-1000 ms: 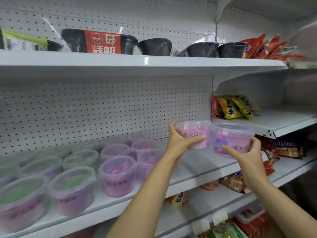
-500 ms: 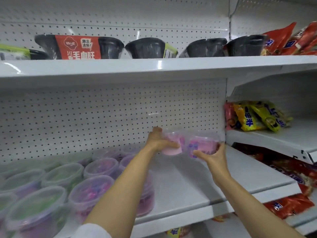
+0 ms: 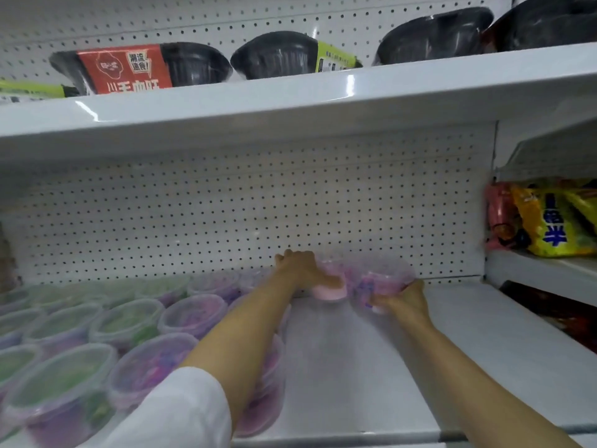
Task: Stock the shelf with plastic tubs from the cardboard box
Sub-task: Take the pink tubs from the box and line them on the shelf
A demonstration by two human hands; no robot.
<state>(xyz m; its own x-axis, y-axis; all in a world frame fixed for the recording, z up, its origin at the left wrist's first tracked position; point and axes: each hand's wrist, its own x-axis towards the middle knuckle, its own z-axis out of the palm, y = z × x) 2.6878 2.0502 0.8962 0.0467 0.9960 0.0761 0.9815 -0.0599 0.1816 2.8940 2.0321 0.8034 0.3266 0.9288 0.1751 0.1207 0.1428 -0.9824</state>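
We had both arms stretched deep into the white metal shelf [image 3: 403, 367], right up against its perforated back panel [image 3: 226, 215]. Our left hand [image 3: 303, 270] was curled round a clear plastic tub with pink contents [image 3: 329, 287], and our right hand [image 3: 402, 299] gripped a second clear tub of pink and purple contents [image 3: 381, 279] just beside it; motion blur kept us from telling whether either tub already rested on the shelf floor. To the left, rows of clear lidded tubs with green and purple contents [image 3: 129, 321] already filled that part of the shelf, so we judged the stocking well under way. The stretch of shelf to the right of our hands lay bare, which suggested more tubs were to come. The cardboard box was not in view, so we could not tell how many remained.
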